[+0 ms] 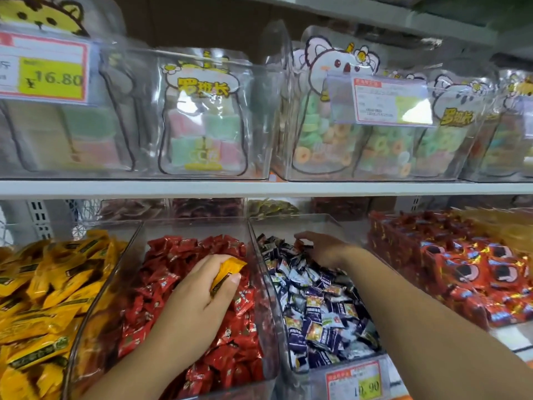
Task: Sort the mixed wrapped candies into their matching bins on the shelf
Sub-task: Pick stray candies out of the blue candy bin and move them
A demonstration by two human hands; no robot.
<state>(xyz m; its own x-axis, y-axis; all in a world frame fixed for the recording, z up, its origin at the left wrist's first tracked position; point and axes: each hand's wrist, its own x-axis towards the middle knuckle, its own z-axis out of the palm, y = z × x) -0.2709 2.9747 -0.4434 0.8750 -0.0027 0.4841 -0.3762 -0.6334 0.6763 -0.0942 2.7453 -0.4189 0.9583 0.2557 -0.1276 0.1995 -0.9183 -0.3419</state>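
On the lower shelf stand clear bins side by side. My left hand (202, 287) is over the red candy bin (202, 232) and grips a yellow wrapped candy (226, 271). My right hand (320, 249) reaches deep into the blue-and-white candy bin (317, 223), fingers curled down among the wrappers; what they hold is hidden. A bin of yellow candies (43, 298) lies at the far left, touching the red bin's left wall.
Red-orange packets (461, 269) are heaped to the right of the blue bin. A price tag (356, 381) hangs on the blue bin's front. The upper shelf (259, 187) carries clear boxes of pastel and ring sweets with price cards.
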